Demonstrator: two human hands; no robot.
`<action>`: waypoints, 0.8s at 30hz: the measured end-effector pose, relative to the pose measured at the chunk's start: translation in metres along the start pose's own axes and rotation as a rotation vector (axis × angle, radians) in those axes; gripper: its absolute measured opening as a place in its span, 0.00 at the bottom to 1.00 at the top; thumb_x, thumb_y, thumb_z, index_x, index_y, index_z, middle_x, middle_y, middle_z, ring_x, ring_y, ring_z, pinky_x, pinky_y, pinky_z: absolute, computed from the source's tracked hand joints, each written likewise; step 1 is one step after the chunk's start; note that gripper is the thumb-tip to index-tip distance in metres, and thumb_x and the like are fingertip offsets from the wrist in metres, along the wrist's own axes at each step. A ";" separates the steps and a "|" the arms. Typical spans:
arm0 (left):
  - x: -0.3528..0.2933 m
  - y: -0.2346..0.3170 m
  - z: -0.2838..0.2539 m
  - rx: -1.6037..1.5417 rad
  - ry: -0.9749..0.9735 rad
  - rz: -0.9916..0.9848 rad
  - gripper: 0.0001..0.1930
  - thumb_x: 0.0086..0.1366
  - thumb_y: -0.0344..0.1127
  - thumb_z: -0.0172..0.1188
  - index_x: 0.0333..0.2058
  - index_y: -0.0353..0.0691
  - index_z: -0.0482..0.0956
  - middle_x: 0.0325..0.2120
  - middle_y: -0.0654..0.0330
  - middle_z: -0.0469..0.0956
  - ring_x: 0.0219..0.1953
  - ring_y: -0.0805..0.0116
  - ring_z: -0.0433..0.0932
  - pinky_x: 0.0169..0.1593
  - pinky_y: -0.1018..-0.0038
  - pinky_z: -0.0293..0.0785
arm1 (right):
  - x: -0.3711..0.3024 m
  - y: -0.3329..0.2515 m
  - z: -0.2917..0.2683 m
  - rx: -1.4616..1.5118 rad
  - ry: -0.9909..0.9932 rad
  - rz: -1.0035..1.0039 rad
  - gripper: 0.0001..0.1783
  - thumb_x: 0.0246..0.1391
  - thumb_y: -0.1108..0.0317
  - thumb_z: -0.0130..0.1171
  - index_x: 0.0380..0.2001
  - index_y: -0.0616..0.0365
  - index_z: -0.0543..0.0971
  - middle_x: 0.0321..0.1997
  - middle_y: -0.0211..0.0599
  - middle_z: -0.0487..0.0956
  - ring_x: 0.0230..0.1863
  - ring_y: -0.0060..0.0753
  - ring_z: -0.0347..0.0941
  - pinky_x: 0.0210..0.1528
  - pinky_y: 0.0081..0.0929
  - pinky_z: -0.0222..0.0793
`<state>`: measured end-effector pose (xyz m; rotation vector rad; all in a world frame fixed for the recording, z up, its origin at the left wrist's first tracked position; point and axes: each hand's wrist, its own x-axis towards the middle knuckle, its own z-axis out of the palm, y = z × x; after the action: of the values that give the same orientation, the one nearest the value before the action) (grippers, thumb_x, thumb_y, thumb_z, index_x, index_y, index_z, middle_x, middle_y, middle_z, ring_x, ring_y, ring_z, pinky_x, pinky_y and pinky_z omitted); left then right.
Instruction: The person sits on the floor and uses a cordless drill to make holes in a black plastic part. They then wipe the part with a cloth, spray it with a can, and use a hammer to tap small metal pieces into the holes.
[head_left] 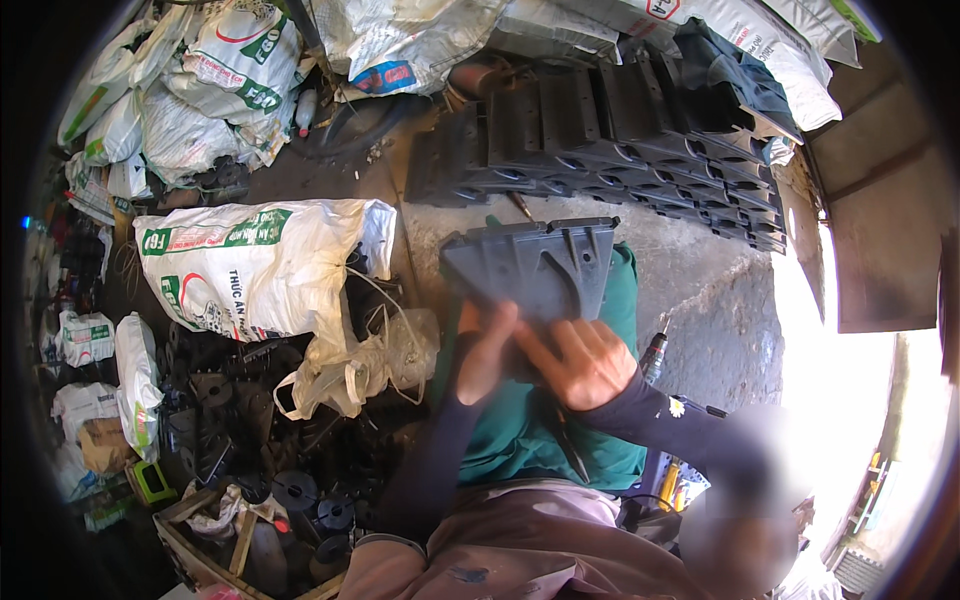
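A dark grey moulded plastic part [535, 265] with a curved recess and notched upper edge is held up over my lap. My left hand [487, 352] grips its lower left edge, thumb against the face and other fingers mostly hidden. Curled against the lower edge is my right hand [588, 365], closed on the same part. Beneath both hands a green cloth [500, 445] covers my legs. A dark, narrow pointed tool [570, 445] lies on the cloth below my right wrist.
Rows of stacked dark plastic parts [560, 125] stand ahead. A white woven sack [250, 270] lies left, beside a clear plastic bag [370, 360]. A screwdriver-like tool [655, 355] is right of my knee. Dark spools [295, 490] and a wooden crate [185, 560] sit lower left.
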<state>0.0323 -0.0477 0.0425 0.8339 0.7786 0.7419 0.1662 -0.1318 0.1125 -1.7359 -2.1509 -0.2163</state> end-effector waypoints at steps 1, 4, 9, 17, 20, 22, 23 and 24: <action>0.000 0.000 0.000 -0.004 0.022 -0.006 0.18 0.69 0.44 0.58 0.49 0.37 0.70 0.39 0.62 0.73 0.39 0.74 0.73 0.45 0.76 0.70 | 0.000 0.000 0.003 0.006 0.004 -0.005 0.22 0.46 0.70 0.58 0.48 0.54 0.81 0.24 0.30 0.65 0.24 0.28 0.66 0.23 0.26 0.65; 0.003 -0.004 -0.002 -0.089 0.026 0.021 0.17 0.69 0.41 0.58 0.50 0.37 0.71 0.39 0.62 0.74 0.40 0.74 0.73 0.45 0.76 0.69 | -0.001 0.002 0.011 0.033 0.017 -0.003 0.22 0.45 0.70 0.59 0.47 0.51 0.82 0.24 0.29 0.64 0.23 0.27 0.66 0.22 0.25 0.65; 0.007 -0.007 -0.005 -0.016 -0.013 -0.024 0.14 0.67 0.36 0.59 0.47 0.36 0.71 0.38 0.63 0.75 0.39 0.74 0.74 0.45 0.77 0.70 | -0.010 0.004 0.011 0.108 -0.048 0.054 0.28 0.37 0.66 0.63 0.49 0.54 0.80 0.31 0.36 0.72 0.27 0.35 0.73 0.27 0.31 0.70; 0.008 -0.002 -0.003 -0.076 -0.036 -0.002 0.11 0.66 0.33 0.61 0.44 0.35 0.74 0.37 0.64 0.76 0.39 0.76 0.74 0.43 0.79 0.71 | -0.011 0.007 0.017 0.111 0.023 0.034 0.22 0.44 0.71 0.59 0.47 0.47 0.82 0.25 0.29 0.63 0.21 0.25 0.65 0.19 0.26 0.64; 0.010 -0.003 -0.004 -0.057 -0.046 -0.041 0.10 0.66 0.33 0.61 0.43 0.35 0.76 0.37 0.65 0.76 0.39 0.77 0.74 0.43 0.79 0.70 | -0.012 0.007 0.017 0.118 0.015 0.054 0.22 0.45 0.71 0.59 0.47 0.48 0.82 0.25 0.29 0.63 0.21 0.24 0.65 0.19 0.25 0.64; 0.010 -0.004 -0.004 -0.053 -0.052 -0.038 0.10 0.66 0.32 0.61 0.43 0.35 0.76 0.37 0.65 0.76 0.39 0.77 0.74 0.43 0.79 0.70 | -0.012 0.007 0.015 0.107 -0.001 0.055 0.22 0.45 0.71 0.59 0.47 0.48 0.82 0.25 0.29 0.63 0.21 0.24 0.66 0.19 0.25 0.65; 0.010 -0.004 -0.005 -0.045 -0.062 -0.035 0.12 0.67 0.33 0.59 0.47 0.35 0.74 0.40 0.64 0.75 0.42 0.75 0.74 0.46 0.78 0.70 | -0.012 0.007 0.015 0.093 -0.012 0.046 0.22 0.45 0.70 0.59 0.48 0.47 0.82 0.26 0.29 0.63 0.21 0.24 0.66 0.19 0.25 0.65; 0.010 -0.004 -0.005 -0.028 -0.077 -0.051 0.15 0.67 0.33 0.57 0.51 0.35 0.71 0.43 0.62 0.75 0.45 0.74 0.74 0.49 0.76 0.69 | -0.012 0.008 0.015 0.070 -0.019 0.052 0.22 0.45 0.70 0.59 0.48 0.47 0.82 0.26 0.29 0.63 0.21 0.24 0.66 0.19 0.25 0.65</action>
<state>0.0338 -0.0397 0.0337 0.8101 0.7162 0.6706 0.1733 -0.1354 0.0939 -1.7590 -2.0977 -0.1090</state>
